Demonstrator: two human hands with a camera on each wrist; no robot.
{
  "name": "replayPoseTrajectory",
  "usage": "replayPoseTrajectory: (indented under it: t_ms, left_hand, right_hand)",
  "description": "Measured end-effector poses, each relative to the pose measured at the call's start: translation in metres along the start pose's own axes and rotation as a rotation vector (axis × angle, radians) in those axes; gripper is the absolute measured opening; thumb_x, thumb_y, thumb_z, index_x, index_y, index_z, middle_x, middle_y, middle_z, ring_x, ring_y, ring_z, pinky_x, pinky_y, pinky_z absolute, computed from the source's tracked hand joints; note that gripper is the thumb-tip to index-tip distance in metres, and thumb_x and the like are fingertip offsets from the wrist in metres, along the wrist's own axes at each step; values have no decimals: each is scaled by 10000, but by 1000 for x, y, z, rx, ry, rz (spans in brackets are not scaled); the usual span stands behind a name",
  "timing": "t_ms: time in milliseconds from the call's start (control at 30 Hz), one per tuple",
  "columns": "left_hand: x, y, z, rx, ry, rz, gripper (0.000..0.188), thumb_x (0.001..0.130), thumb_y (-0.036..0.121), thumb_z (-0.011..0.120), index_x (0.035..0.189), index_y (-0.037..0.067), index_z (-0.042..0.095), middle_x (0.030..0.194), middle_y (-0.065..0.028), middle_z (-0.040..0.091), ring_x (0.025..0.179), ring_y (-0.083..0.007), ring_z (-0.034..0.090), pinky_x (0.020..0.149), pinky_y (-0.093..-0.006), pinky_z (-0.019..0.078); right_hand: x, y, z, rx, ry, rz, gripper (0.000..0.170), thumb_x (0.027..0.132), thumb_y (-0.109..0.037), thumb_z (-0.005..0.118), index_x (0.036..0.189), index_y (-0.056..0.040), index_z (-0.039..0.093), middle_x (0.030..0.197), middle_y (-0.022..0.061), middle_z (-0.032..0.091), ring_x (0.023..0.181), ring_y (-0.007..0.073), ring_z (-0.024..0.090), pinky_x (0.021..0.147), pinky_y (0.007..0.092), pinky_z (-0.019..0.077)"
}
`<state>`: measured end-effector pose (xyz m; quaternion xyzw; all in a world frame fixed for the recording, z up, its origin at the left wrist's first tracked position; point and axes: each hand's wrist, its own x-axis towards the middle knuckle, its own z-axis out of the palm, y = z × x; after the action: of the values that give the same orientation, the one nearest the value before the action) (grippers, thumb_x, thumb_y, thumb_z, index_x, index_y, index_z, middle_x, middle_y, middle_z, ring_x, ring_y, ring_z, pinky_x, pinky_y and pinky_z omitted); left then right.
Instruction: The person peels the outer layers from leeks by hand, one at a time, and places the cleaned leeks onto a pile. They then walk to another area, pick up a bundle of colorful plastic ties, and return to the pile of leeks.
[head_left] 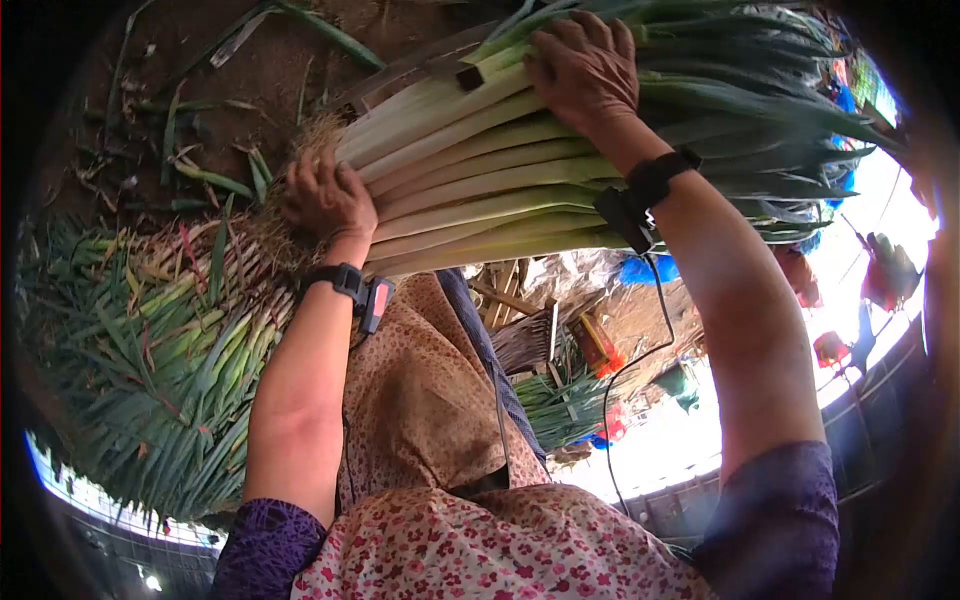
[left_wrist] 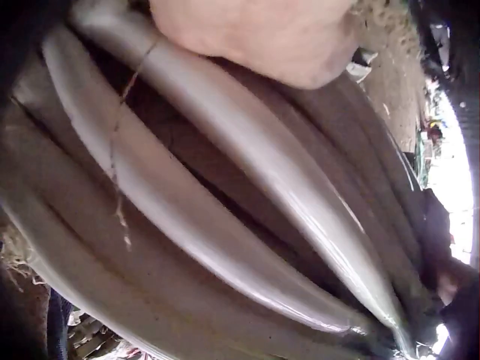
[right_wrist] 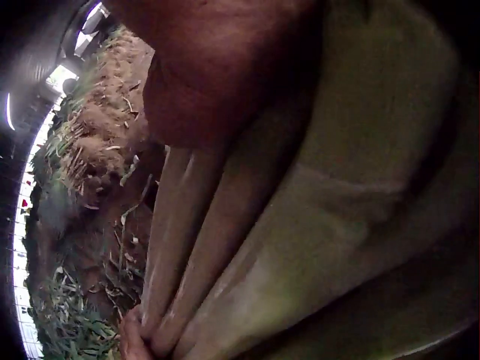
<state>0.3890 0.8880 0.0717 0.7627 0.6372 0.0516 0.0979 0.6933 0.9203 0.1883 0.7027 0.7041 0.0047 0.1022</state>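
Note:
A thick row of long leeks (head_left: 490, 165) lies across the front of the body in the head view, white root ends at left, green leaves at right. My left hand (head_left: 328, 200) rests against the rooty ends, fingers spread and slightly bent. Across the far side of the bundle, my right hand (head_left: 587, 75) grips where white turns to green, its fingers bent over the stalks. White stalks (left_wrist: 277, 172) fill the left wrist view below part of the left hand (left_wrist: 259, 37). Under the right hand (right_wrist: 217, 67), pale green stalks (right_wrist: 262, 247) fan out; its fingertips are hidden there.
A large heap of leafy green plants (head_left: 170, 370) lies to the left. Loose leaves are scattered over brown soil (head_left: 230, 90) beyond the bundle. Below the leeks are a flowered apron (head_left: 480, 540), wood pieces and a blue plastic scrap (head_left: 645, 268). A cable hangs from the right wrist.

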Motion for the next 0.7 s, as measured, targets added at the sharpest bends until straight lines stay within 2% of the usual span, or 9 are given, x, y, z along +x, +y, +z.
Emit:
replayPoseTrajectory:
  t_ms: [100,133,233,267,367,433,467,600,700]
  left_hand:
    - [-3,-1,4,-20,37,28,285,855,285,441,1125,236,518,1228,-52,426,1195,-265,355,902,-553,258]
    - [-2,-2,5,-15,19,22,282,857,285,434,1122,237,519,1225,-52,429,1193,-265,357,897,-552,263]
    - [0,2,7,-16,36,37,276,871,292,397,1105,234,533,1208,-44,449,1183,-265,371,872,-546,290]
    - [0,3,7,-28,51,47,275,873,293,392,1098,233,538,1203,-42,457,1177,-267,380,868,-545,294]
    - [0,4,8,-69,37,21,282,884,310,374,1074,224,563,1193,-34,493,1153,-260,419,879,-532,289]
    - [0,1,13,-43,47,15,291,888,320,368,1069,217,571,1188,-32,508,1150,-251,427,890,-527,282]
    - [-1,1,15,-6,53,5,312,893,334,351,1065,212,582,1184,-32,516,1159,-237,424,904,-520,275]
    - [2,4,8,-67,28,-4,329,893,333,337,1060,210,592,1173,-33,523,1160,-242,425,912,-507,277]
    - [1,11,5,-104,-13,-46,344,893,335,331,1067,201,596,1175,-32,520,1163,-241,421,931,-493,269]
  right_hand:
    - [4,7,-4,86,-52,-52,454,807,-439,542,1106,-97,542,1100,115,534,1103,311,423,998,449,251]
    - [7,3,-14,161,-99,-6,332,798,-318,553,1038,-90,581,1080,112,540,1089,300,429,966,465,259]
    - [4,10,-13,257,-7,-19,326,804,-321,548,1048,-105,576,1092,110,543,1103,297,425,959,465,263]
    - [-2,13,-10,268,108,-35,363,791,-338,564,1091,-134,563,1154,94,516,1116,280,422,941,463,286]
    - [-55,1,-22,507,43,34,393,738,-297,628,1117,-218,565,1197,53,513,1208,251,384,1017,494,230]
    - [-111,-13,-31,365,18,-90,462,721,-347,659,1159,-278,530,1274,42,445,1248,245,346,993,510,266]
    - [-135,-15,-29,312,-87,-100,514,715,-347,664,1200,-314,496,1318,26,403,1249,219,355,983,484,282]
    - [-134,-2,1,263,33,-49,499,731,-305,659,1204,-286,503,1281,50,436,1207,218,393,979,472,279]
    - [-121,3,6,324,105,-52,407,776,-361,584,1130,-164,551,1217,70,474,1124,264,421,925,468,308]
